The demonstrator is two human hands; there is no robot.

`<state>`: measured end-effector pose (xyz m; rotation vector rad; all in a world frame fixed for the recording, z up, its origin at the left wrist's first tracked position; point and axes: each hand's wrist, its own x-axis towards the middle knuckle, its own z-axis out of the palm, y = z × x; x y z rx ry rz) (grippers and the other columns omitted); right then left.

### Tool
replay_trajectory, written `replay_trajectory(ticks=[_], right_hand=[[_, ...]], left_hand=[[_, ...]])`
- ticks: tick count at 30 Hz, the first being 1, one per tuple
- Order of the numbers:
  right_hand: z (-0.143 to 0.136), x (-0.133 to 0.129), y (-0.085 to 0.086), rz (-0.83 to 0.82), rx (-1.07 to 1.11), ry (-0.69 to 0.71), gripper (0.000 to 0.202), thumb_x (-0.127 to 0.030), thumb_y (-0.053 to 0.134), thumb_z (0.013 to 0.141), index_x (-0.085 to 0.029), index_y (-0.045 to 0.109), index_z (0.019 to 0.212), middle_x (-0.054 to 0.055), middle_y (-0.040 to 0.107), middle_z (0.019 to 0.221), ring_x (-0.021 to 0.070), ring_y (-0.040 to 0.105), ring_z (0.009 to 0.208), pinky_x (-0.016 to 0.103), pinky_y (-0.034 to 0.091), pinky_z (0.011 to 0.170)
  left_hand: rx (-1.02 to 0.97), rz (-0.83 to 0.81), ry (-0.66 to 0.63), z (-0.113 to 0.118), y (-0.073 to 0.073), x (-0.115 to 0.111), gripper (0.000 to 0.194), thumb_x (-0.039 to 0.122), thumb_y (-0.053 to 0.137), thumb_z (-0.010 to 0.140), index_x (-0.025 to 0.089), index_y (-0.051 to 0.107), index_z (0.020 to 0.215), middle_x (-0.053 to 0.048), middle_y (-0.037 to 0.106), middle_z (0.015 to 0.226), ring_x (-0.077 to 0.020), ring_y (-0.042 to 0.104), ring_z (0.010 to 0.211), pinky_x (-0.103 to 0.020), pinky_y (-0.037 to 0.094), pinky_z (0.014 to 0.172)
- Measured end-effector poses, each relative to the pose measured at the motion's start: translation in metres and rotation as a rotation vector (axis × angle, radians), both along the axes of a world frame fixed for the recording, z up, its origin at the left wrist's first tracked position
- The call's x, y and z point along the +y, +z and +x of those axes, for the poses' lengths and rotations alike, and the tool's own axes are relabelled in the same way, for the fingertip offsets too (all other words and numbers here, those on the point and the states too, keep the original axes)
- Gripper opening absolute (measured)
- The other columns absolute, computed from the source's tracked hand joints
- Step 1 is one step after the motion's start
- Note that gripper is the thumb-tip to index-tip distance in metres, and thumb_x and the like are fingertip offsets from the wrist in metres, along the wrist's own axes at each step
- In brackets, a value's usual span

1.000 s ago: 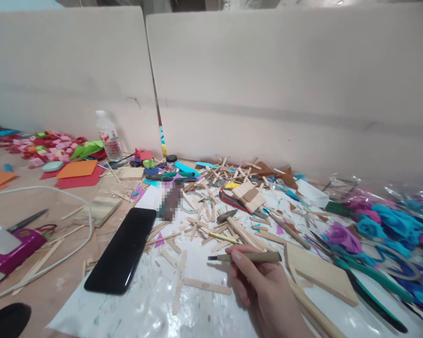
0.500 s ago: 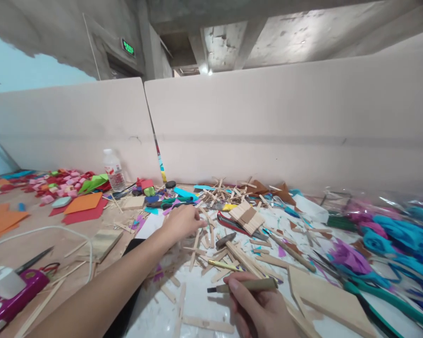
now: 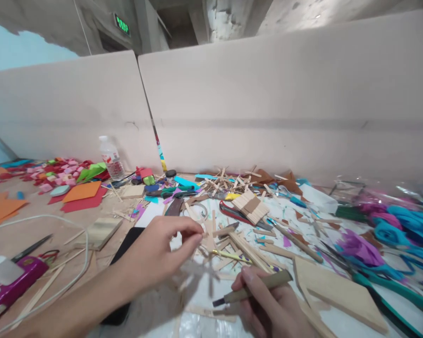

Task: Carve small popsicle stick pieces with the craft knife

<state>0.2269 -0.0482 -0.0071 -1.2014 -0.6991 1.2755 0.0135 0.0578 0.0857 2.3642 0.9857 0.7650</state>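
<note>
My left hand is closed in a pinch at the middle of the table, palm down. Between thumb and forefinger is a thin wooden craft stick, smeared by motion; a blurred greyish shape hangs below it. My right hand grips a wood chisel by its round handle, the dark flat tip pointing left. Under the tip, another craft stick lies on the white sheet. A yellow patterned pencil-like rod rests just beyond my right hand. Partly under my left wrist is a black flat slab.
Loose sticks are heaped at the back. A bound stick bundle lies by a red cutter. Green-handled scissors and a wooden board are at right. A purple power strip and white cable lie left.
My left hand has drawn back from the sticks toward me, now pinching a craft stick. My right hand has shifted slightly right and down with the chisel. The view has tilted down.
</note>
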Motion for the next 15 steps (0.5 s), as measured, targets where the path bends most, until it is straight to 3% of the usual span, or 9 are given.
replay_trajectory(ticks=[3, 5, 8, 15], right_hand=[[0.000, -0.004, 0.001, 0.011, -0.038, 0.008, 0.064, -0.077, 0.093, 0.079, -0.016, 0.075, 0.071, -0.003, 0.048, 0.051, 0.0063, 0.037, 0.048, 0.027, 0.016, 0.053], [0.000, -0.006, 0.001, 0.022, -0.049, 0.020, 0.059, -0.074, 0.093, 0.080, -0.017, 0.080, 0.083, -0.004, 0.047, 0.050, 0.0081, 0.038, 0.048, 0.028, 0.017, 0.053], [0.000, -0.009, -0.001, 0.031, -0.049, 0.043, 0.060, -0.073, 0.093, 0.080, -0.018, 0.084, 0.101, -0.006, 0.047, 0.049, 0.0089, 0.037, 0.047, 0.028, 0.019, 0.050], [0.003, -0.010, 0.001, 0.018, -0.042, 0.096, 0.067, -0.079, 0.086, 0.084, -0.016, 0.086, 0.106, -0.006, 0.045, 0.047, 0.0110, 0.037, 0.047, 0.029, 0.029, 0.051]], left_hand=[[-0.196, 0.100, -0.097, -0.011, -0.009, -0.032, 0.018, 0.016, 0.065, 0.106, 0.025, 0.080, 0.102, 0.004, 0.081, 0.093, -0.0105, 0.076, 0.084, -0.019, 0.058, 0.080], [-0.268, 0.139, -0.150, -0.014, -0.018, -0.041, 0.023, 0.009, 0.066, 0.105, 0.026, 0.080, 0.108, 0.004, 0.081, 0.095, -0.0091, 0.076, 0.086, -0.016, 0.058, 0.081], [-0.286, 0.143, -0.178, -0.016, -0.028, -0.042, 0.029, 0.005, 0.066, 0.105, 0.028, 0.079, 0.118, 0.004, 0.080, 0.100, -0.0087, 0.076, 0.089, -0.015, 0.059, 0.081], [-0.299, 0.075, -0.162, -0.016, -0.036, -0.042, 0.024, 0.009, 0.068, 0.107, 0.028, 0.080, 0.114, 0.005, 0.082, 0.097, -0.0081, 0.077, 0.084, -0.014, 0.060, 0.078]])
